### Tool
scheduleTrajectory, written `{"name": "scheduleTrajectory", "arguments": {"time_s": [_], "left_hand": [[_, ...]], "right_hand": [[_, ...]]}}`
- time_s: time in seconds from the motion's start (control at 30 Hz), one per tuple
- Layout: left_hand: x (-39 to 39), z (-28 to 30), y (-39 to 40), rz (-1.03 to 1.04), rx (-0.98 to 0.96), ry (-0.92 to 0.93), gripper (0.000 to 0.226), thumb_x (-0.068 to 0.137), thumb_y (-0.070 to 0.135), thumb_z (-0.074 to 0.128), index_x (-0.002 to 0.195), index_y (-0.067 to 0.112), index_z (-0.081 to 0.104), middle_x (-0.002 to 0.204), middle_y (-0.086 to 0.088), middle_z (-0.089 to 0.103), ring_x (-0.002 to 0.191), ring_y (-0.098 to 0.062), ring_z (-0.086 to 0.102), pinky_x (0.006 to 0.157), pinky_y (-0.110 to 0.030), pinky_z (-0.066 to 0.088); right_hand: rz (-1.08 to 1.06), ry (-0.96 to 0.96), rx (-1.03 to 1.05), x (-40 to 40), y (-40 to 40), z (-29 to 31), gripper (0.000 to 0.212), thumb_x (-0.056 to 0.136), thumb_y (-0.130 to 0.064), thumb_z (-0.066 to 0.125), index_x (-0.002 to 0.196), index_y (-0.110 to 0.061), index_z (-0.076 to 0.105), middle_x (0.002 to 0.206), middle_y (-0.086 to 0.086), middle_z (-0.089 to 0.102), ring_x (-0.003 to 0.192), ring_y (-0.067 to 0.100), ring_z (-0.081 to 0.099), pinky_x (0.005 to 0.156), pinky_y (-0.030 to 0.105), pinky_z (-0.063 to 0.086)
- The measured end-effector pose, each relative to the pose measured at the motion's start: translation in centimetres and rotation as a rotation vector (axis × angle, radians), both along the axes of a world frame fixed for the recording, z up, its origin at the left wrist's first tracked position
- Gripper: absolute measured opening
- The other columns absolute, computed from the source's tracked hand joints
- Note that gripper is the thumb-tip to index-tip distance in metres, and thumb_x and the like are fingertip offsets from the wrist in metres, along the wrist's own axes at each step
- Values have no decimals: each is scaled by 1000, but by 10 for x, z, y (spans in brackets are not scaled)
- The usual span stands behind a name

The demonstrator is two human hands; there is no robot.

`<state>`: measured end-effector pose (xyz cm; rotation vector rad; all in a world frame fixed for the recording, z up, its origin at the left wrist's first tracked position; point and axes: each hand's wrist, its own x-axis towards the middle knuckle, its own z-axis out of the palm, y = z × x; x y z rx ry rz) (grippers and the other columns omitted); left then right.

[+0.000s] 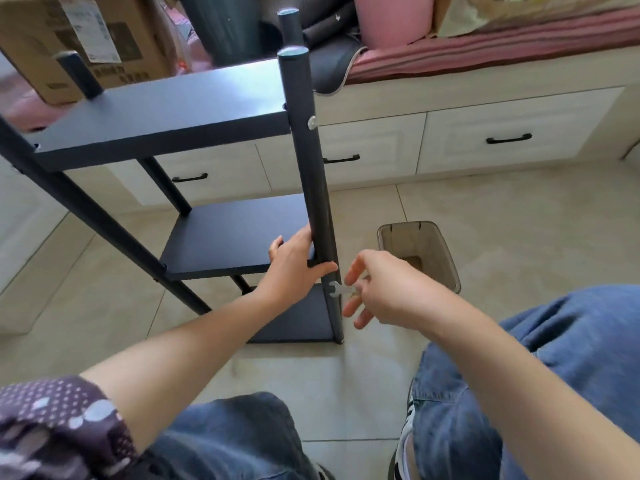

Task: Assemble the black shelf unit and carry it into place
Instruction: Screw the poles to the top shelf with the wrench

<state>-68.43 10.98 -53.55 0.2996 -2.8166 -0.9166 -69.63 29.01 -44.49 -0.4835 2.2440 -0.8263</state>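
Observation:
The black shelf unit stands upright on the tiled floor with three boards between round black posts. My left hand grips the near right post at the corner of the middle board, thumb wrapped round the post. My right hand pinches a small silver wrench, whose jaw sits against the same post just below the middle board. A silver bolt head shows on the post at the top board.
A translucent grey waste bin stands on the floor just right of the post. White drawers with black handles run behind the shelf under a cushioned bench. A cardboard box sits at back left. My knees in blue jeans fill the foreground.

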Motion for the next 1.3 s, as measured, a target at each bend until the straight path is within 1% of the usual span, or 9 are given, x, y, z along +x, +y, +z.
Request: {"name": "scheduleTrajectory", "arguments": {"time_s": [0.1, 0.2, 0.33, 0.5, 0.7, 0.83, 0.97, 1.13, 1.3], "left_hand": [[12, 5, -18, -42, 8, -32, 55, 90, 26, 74, 139, 21, 51, 122, 11, 61, 129, -19, 51, 121, -45, 10], [17, 12, -33, -68, 5, -57, 59, 90, 24, 75, 143, 23, 50, 137, 7, 58, 134, -18, 46, 122, -43, 12], [19, 17, -52, -127, 17, -82, 61, 87, 21, 78, 142, 24, 51, 134, 16, 52, 132, -14, 46, 122, -51, 21], [11, 13, -75, -157, 13, -55, 62, 84, 22, 81, 140, 27, 55, 152, 11, 46, 142, -8, 40, 120, -53, 28], [-7, 9, -97, -197, 6, 63, 57, 80, 17, 84, 116, 48, 52, 145, 8, 56, 142, -8, 42, 116, -55, 31], [-21, 5, -116, -181, -14, 103, 49, 81, 23, 82, 110, 49, 53, 144, 12, 57, 141, -16, 45, 112, -56, 36], [-33, -2, -130, -153, -35, 162, 38, 83, 30, 78, 111, 42, 56, 142, 10, 58, 139, -20, 47, 111, -54, 38], [-33, -14, -133, -144, -43, 256, 34, 85, 31, 72, 116, 26, 58, 139, 4, 60, 144, -18, 42, 110, -58, 40], [-13, -43, -105, 214, -38, 472, 54, 83, 30, 77, 128, 21, 49, 144, 0, 50, 138, -29, 44, 114, -50, 37]], "right_hand": [[251, 141, 179, -11, 19, 29, 22, 94, -1, 53, 111, -10, 63, 93, 5, 75, 78, 16, 73, 71, 30, 60], [371, 207, 294, -36, 33, 48, 20, 95, -6, 51, 95, -15, 69, 85, -6, 76, 71, 9, 73, 55, 17, 53], [451, 120, 262, -71, 25, 40, 33, 97, 2, 33, 91, -13, 62, 83, -7, 77, 71, 11, 73, 57, 22, 52], [417, 51, 69, -105, -13, -6, 24, 105, -9, 32, 93, -13, 53, 85, -4, 77, 64, 4, 68, 60, 25, 48], [371, 99, -127, -120, -61, -73, 16, 106, -20, 34, 95, -21, 45, 78, -8, 76, 66, 5, 66, 60, 22, 45], [341, 141, -207, -126, -86, -111, 10, 104, -29, 36, 98, -24, 43, 75, -11, 73, 67, 6, 63, 68, 31, 54], [254, 160, -376, -128, -106, -141, 8, 102, -25, 46, 95, -27, 50, 73, -12, 70, 69, 19, 63, 68, 42, 56], [64, 174, -656, -126, -131, -161, 12, 99, -15, 53, 93, -18, 64, 71, -14, 70, 62, 16, 60, 61, 32, 50], [-109, 136, -776, -126, -143, -173, 14, 93, -14, 64, 87, -24, 71, 83, -12, 70, 77, 11, 64, 67, 18, 48]]}}
